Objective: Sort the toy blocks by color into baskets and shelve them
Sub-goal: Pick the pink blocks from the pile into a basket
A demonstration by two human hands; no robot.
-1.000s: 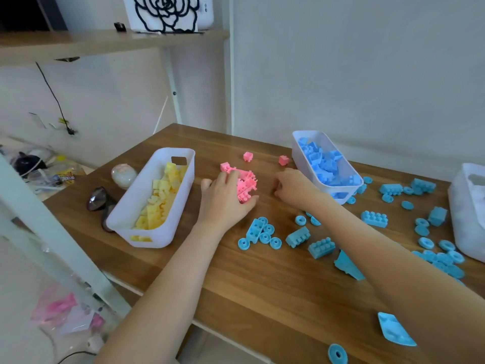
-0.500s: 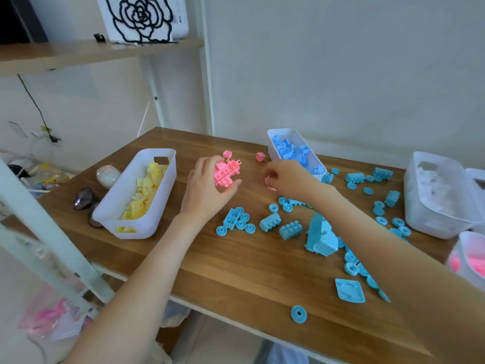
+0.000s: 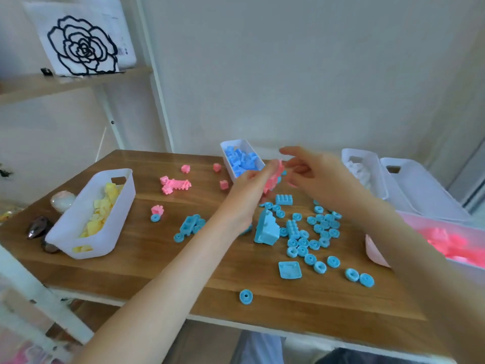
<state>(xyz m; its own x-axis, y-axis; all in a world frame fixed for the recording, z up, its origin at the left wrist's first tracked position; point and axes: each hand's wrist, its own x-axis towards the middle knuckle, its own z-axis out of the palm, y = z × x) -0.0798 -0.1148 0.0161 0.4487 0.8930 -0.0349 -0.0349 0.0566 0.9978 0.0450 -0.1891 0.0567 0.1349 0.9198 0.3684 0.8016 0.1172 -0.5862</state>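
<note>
Wooden surface (image 3: 147,261) strewn with toy blocks, baskets along its edges. At left, a white basket (image 3: 78,232) filled with yellow blocks (image 3: 101,211). At the back, a smaller white basket (image 3: 226,151) of blue blocks (image 3: 241,160). At right, two white baskets (image 3: 409,182) side by side, and nearer, a basket (image 3: 375,253) of pink blocks (image 3: 451,243), partly hidden by the right forearm. Scattered over the middle and right: loose blue blocks and rings (image 3: 312,232). Toward the back left: a few loose pink blocks (image 3: 174,185) lying apart. Raised above the surface, just in front of the blue basket: left hand (image 3: 249,195), grip clenched on a cluster of pink pieces (image 3: 273,178), blurred. Close beside it, right hand (image 3: 315,177), fingers spread and loosely curled, grip released, nothing visibly in it.
</note>
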